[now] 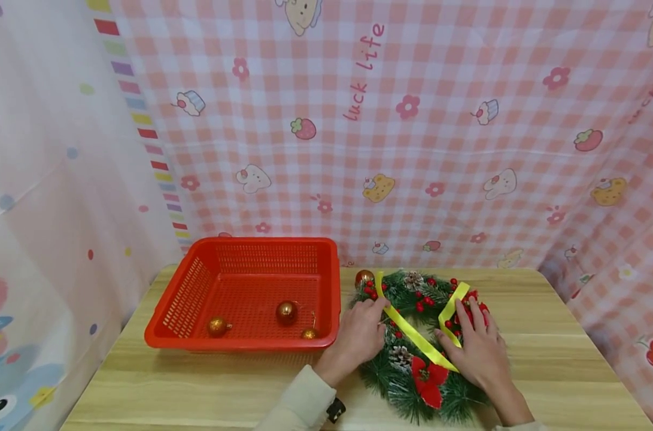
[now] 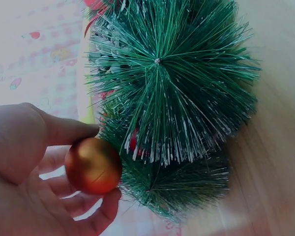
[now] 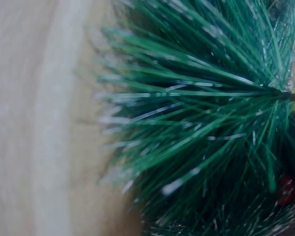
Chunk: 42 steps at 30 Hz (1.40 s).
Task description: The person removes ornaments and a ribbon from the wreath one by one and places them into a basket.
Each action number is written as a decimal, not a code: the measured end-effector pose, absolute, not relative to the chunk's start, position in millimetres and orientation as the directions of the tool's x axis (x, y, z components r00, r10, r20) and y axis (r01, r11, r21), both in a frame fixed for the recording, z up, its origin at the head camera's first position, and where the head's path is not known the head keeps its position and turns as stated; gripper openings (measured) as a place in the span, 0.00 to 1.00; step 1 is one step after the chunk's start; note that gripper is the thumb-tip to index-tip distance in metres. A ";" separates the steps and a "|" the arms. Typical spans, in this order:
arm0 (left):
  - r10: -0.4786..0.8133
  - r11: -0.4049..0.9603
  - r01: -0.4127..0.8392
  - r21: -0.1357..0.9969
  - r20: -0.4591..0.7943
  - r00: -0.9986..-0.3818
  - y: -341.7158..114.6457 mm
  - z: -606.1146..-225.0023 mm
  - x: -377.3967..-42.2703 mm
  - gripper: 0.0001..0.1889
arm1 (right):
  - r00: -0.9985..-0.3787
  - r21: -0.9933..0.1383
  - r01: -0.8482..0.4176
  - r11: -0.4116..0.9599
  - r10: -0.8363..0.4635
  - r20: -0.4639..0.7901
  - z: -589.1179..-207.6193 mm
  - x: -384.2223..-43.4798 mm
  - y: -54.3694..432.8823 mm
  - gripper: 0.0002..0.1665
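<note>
A green wreath of pine needles, pinecones, red berries and a red poinsettia lies on the table. Yellow ribbon crosses it in two strands. At its left side my left hand curls around an orange-gold Christmas ball, which shows between thumb and fingers in the left wrist view and is hidden in the head view. My right hand rests on the wreath's right side with fingers spread over red decorations and the ribbon. Only needles and table fill the right wrist view.
To the left stands a red plastic basket holding a shiny brown-gold ball and two glittery gold balls, one at the left. Another ball sits at the wreath's upper left. A checked curtain hangs behind the wooden table.
</note>
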<state>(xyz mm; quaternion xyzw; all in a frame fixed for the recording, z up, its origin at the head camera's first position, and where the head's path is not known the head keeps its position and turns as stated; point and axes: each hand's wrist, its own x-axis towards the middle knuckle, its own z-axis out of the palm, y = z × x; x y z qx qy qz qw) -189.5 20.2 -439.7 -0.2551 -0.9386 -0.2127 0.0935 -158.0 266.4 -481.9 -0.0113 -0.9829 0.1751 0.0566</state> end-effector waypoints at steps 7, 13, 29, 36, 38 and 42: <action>0.474 0.776 0.505 0.378 0.179 -0.862 17.4 -432.6 -187.3 0.27 | -0.991 -0.348 -0.001 0.937 0.045 0.122 -482.3 -157.1 266.1 0.52; 0.455 0.753 0.503 0.424 0.216 -0.864 17.8 -428.8 -189.9 0.26 | -0.992 -0.342 0.001 0.940 0.044 0.118 -482.1 -158.6 266.1 0.52; 0.432 0.729 0.566 0.386 0.382 -0.817 38.8 -434.6 -213.0 0.18 | -0.990 -0.331 0.016 0.944 0.061 0.125 -484.2 -158.8 266.5 0.52; 0.458 0.715 0.582 0.388 0.368 -0.809 44.4 -435.6 -222.6 0.15 | -0.987 -0.327 0.016 0.945 0.068 0.146 -484.1 -158.7 265.6 0.51; 0.454 0.714 0.574 0.402 0.358 -0.816 45.4 -436.1 -224.3 0.15 | -0.987 -0.326 0.016 0.945 0.067 0.147 -484.6 -158.9 265.8 0.51; 0.450 0.699 0.576 0.424 0.365 -0.815 47.2 -437.4 -227.5 0.14 | -0.986 -0.329 0.017 0.944 0.070 0.149 -484.9 -158.9 265.9 0.51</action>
